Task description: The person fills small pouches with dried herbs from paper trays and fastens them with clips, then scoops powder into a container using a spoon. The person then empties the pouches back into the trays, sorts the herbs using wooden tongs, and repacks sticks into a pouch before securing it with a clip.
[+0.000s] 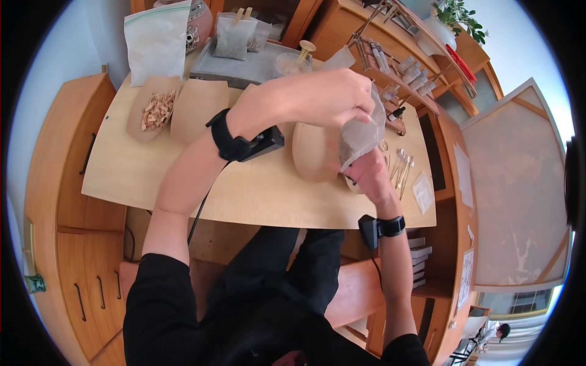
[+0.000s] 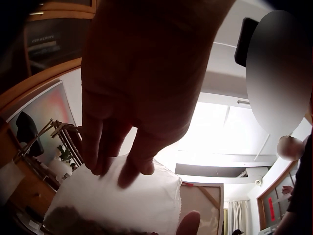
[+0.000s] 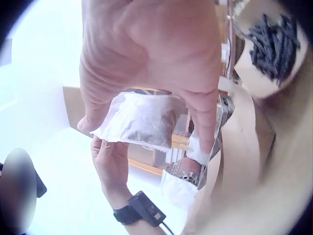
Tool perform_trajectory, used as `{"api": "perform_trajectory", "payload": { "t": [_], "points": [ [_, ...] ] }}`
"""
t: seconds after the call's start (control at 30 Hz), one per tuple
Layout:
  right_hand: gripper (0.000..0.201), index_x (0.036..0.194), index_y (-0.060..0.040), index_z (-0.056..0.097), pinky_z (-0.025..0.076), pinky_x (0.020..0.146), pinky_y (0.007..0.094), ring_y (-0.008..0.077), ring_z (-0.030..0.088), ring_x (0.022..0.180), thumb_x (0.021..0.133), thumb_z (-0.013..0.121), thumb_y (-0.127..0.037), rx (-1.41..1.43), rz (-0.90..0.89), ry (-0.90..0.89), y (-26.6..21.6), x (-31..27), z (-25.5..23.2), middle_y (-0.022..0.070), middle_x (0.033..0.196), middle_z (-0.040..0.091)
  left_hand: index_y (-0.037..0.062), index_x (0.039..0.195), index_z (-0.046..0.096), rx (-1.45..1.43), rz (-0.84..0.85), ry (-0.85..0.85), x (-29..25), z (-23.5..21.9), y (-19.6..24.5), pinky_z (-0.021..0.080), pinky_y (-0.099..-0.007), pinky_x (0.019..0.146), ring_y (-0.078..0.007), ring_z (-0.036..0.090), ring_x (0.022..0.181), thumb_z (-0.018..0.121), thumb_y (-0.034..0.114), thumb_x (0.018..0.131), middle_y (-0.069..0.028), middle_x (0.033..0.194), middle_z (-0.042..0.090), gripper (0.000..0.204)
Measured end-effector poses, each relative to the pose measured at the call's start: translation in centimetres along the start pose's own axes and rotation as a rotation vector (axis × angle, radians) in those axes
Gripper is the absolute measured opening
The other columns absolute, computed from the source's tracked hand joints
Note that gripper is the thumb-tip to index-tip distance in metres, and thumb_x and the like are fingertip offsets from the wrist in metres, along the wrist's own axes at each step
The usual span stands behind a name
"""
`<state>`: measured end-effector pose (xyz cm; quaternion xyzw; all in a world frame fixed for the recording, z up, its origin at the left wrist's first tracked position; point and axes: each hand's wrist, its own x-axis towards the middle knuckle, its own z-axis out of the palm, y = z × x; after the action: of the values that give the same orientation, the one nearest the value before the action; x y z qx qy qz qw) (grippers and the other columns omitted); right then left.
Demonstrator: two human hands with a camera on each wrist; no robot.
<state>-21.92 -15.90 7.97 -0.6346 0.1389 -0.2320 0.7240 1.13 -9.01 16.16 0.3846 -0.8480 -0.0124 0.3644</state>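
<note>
A white translucent sachet (image 1: 361,135) with dark dried herbs in its lower part hangs above the right half of the table. My left hand (image 1: 339,94) pinches its upper edge between thumb and fingers, as the left wrist view shows for the sachet (image 2: 117,200) from behind. Below it my right hand (image 1: 371,174) stretches out, palm up. In the right wrist view its thumb and fingers (image 3: 205,122) are extended on either side of the sachet (image 3: 146,120). Close by on the left lies a kraft paper tray (image 1: 311,152).
Another paper tray (image 1: 137,125) holds pale dried slices; a further tray (image 3: 254,85) holds dark strips. A large white bag (image 1: 155,46) and a filled clipped sachet (image 1: 234,39) stand at the back. Small tools (image 1: 401,171) and a flat sachet (image 1: 423,193) lie right. A bottle rack (image 1: 397,67) stands behind.
</note>
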Motion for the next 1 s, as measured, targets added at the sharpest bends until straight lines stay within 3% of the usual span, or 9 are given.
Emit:
{"api": "perform_trajectory", "payload": {
  "t": [0.1, 0.2, 0.4, 0.5, 0.53, 0.57, 0.67, 0.83, 1.0],
  "points": [
    [0.125, 0.152, -0.0079, 0.016, 0.052, 0.094, 0.0494, 0.0389, 0.045, 0.131, 0.062, 0.083, -0.063, 0.190, 0.033, -0.017, 0.0, 0.2, 1.7, 0.0121, 0.146, 0.037, -0.0013, 0.089, 0.068, -0.046, 0.023, -0.023, 0.0, -0.2, 0.0, 0.048, -0.0394, 0.079, -0.0318, 0.061, 0.088, 0.063, 0.014, 0.090, -0.0128, 0.093, 0.063, 0.016],
    [0.124, 0.152, -0.0075, 0.016, 0.052, 0.093, 0.0461, 0.0342, 0.050, 0.127, 0.063, 0.084, -0.061, 0.171, 0.031, 0.048, 0.6, -0.3, 0.6, 0.0104, 0.142, 0.041, -0.0026, 0.088, 0.068, -0.091, 0.045, -0.040, -0.2, -0.2, 0.3, 0.048, -0.0384, 0.078, -0.0308, 0.061, 0.089, 0.063, 0.015, 0.089, -0.0122, 0.095, 0.063, 0.019],
    [0.119, 0.152, -0.0094, 0.023, 0.057, 0.079, 0.0290, 0.0153, 0.057, 0.112, 0.062, 0.090, -0.048, 0.108, 0.024, 0.180, 0.4, -1.4, -2.1, 0.0042, 0.134, 0.049, -0.0028, 0.085, 0.069, -0.098, 0.056, -0.160, -0.3, 0.3, -0.2, 0.049, -0.0374, 0.080, -0.0300, 0.062, 0.090, 0.059, 0.016, 0.089, -0.0130, 0.099, 0.063, 0.022],
    [0.118, 0.153, -0.0095, 0.022, 0.056, 0.080, 0.0276, 0.0166, 0.055, 0.116, 0.063, 0.090, -0.044, 0.078, 0.025, 0.164, 0.4, -1.7, -3.2, 0.0048, 0.137, 0.048, -0.0025, 0.086, 0.070, -0.149, -0.028, -0.289, 0.1, 0.9, -0.2, 0.049, -0.0379, 0.082, -0.0304, 0.062, 0.092, 0.057, 0.015, 0.088, -0.0133, 0.101, 0.063, 0.022],
    [0.116, 0.154, -0.0076, 0.021, 0.051, 0.093, 0.0306, 0.0201, 0.050, 0.126, 0.065, 0.089, -0.040, 0.070, 0.025, 0.154, 0.0, -1.7, -2.8, 0.0078, 0.143, 0.043, -0.0020, 0.088, 0.070, -0.176, -0.115, -0.380, 0.2, 0.9, -0.2, 0.049, -0.0382, 0.083, -0.0307, 0.062, 0.094, 0.057, 0.015, 0.087, -0.0134, 0.102, 0.064, 0.022],
    [0.116, 0.154, -0.0076, 0.021, 0.051, 0.093, 0.0306, 0.0201, 0.050, 0.126, 0.065, 0.089, -0.040, 0.071, 0.024, 0.154, 0.0, -1.6, -2.9, 0.0078, 0.143, 0.043, -0.0020, 0.088, 0.070, -0.176, -0.115, -0.381, 0.2, 1.0, -0.3, 0.049, -0.0382, 0.083, -0.0307, 0.062, 0.094, 0.057, 0.015, 0.087, -0.0134, 0.102, 0.064, 0.022],
    [0.112, 0.153, -0.0029, 0.019, 0.030, 0.114, 0.0371, 0.0259, 0.037, 0.138, 0.069, 0.086, -0.032, -0.030, 0.004, 0.171, 0.3, -1.4, -3.2, 0.0151, 0.149, 0.036, 0.0005, 0.100, 0.069, -0.143, -0.130, -0.474, -0.3, 1.6, -1.0, 0.048, -0.0386, 0.088, -0.0314, 0.061, 0.098, 0.056, 0.015, 0.087, -0.0139, 0.103, 0.064, 0.023],
    [0.109, 0.153, -0.0009, 0.017, 0.031, 0.113, 0.0375, 0.0277, 0.038, 0.138, 0.072, 0.085, -0.023, -0.119, 0.011, 0.212, 0.6, -1.3, -4.1, 0.0166, 0.149, 0.036, 0.0038, 0.120, 0.061, -0.031, -0.217, -0.528, -1.1, 1.9, -2.3, 0.045, -0.0396, 0.098, -0.0319, 0.058, 0.111, 0.057, 0.018, 0.089, -0.0147, 0.113, 0.064, 0.034],
    [0.109, 0.153, 0.0007, 0.013, 0.032, 0.113, 0.0378, 0.0278, 0.038, 0.137, 0.071, 0.085, -0.015, -0.223, 0.030, 0.199, 0.4, -0.9, -4.6, 0.0182, 0.149, 0.035, 0.0034, 0.122, 0.061, -0.015, -0.371, -0.613, -0.7, 1.7, -3.0, 0.046, -0.0399, 0.097, -0.0313, 0.058, 0.114, 0.057, 0.022, 0.091, -0.0146, 0.120, 0.064, 0.036]
  ]
}}
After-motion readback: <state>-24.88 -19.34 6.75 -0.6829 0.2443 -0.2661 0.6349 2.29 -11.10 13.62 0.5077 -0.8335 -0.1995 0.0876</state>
